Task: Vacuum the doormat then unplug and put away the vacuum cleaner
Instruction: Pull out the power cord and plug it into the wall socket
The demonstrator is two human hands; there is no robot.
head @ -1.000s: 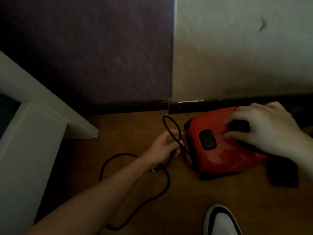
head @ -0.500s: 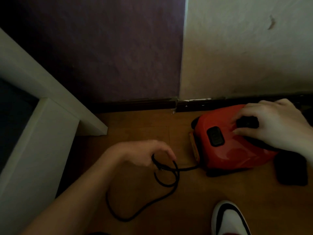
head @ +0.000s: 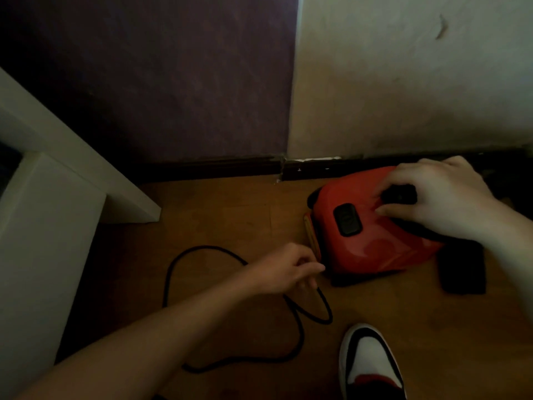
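Brown wooden floor [head: 230, 220] lay dim underfoot, with a glossy white, black and red shoe [head: 369, 362] nearest. Beyond it the cord [head: 173, 272], thin, black and rubbery, sprawled in slack loops. Half a second before, the left hand [head: 285, 269] had been drawn out to the left with the cord. Now it had come back to the rear corner of the vacuum [head: 375, 246], fingers curled together and apparently pinching the cord close to the casing. That looked like slack being fed in a length at a time, so the job was likely at the putting-away stage, with much cord still loose on the floor. No plug or doormat showed.

The vacuum was a rounded shell of shiny red plastic with a black oval button, sitting on the floor near the skirting [head: 216, 166]. The right hand [head: 435, 197] had stayed clamped over the black grip on its top. A flat black block [head: 461, 269] lay just right of the vacuum. A white, square-edged unit [head: 57, 197] stood to the left. Farthest were the matt purple wall [head: 173, 82] and the rough cream wall [head: 403, 82].
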